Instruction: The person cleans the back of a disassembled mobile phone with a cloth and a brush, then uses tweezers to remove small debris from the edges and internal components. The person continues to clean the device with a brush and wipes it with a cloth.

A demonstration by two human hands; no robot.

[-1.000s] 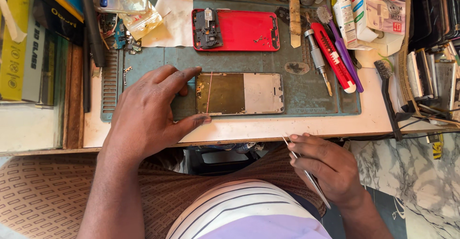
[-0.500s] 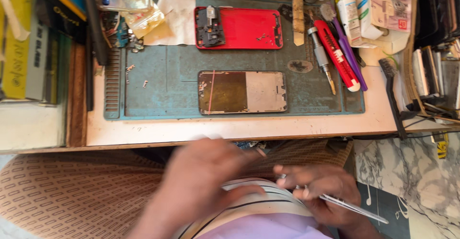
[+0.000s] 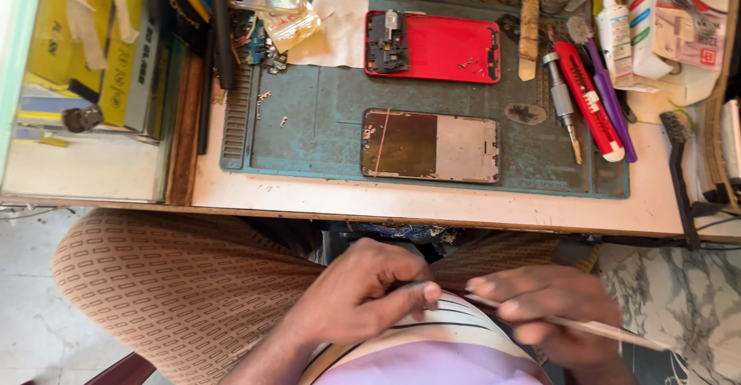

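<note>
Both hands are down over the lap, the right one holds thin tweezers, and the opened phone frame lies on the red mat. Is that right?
Not quite: the head view shows the opened phone frame lying on a blue-green work mat; the red thing above it is a phone back cover. The rest holds: both hands are over the lap, with the right hand holding thin metal tweezers.

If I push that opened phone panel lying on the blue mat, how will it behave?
The phone panel lies flat and thin, so it would probably slide rather than tip. It looks light and likely flexes. A thin reddish strip crosses its left part, possibly a cable, so it may be fragile there.
</note>
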